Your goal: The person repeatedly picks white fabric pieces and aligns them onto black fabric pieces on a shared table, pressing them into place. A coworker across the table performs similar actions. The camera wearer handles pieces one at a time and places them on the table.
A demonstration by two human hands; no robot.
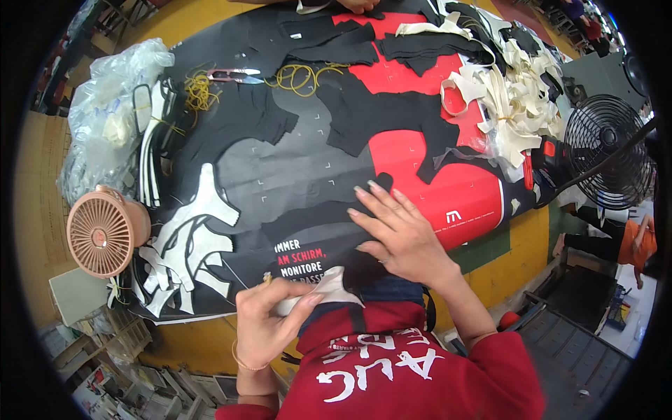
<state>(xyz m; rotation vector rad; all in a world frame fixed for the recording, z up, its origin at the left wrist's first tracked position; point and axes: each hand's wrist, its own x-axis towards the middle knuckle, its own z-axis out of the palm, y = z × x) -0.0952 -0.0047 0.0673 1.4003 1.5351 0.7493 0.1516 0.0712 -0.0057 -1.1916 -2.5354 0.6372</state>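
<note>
My left hand (264,320) is closed, pinching a small white cut fabric piece (332,285) between thumb and fingers at the table's near edge, close to my red shirt. Part of that piece is hidden behind the fingers. My right hand (406,241) lies with fingers spread, its fingertips on or just over a black cut fabric piece (308,215) on the printed mat (280,164). To the left of my left hand, white curved fabric pieces with black edges (199,245) lie in an overlapping pile.
A pink fan (105,231) and clear plastic bags (115,105) stand at left. Thread snips (234,75) lie near yellow rubber bands (297,78). More black fabric pieces (395,112) spread across the middle. Cream scraps (521,98) and a black fan (605,150) are at right. Another person's hand (360,5) shows at the far edge.
</note>
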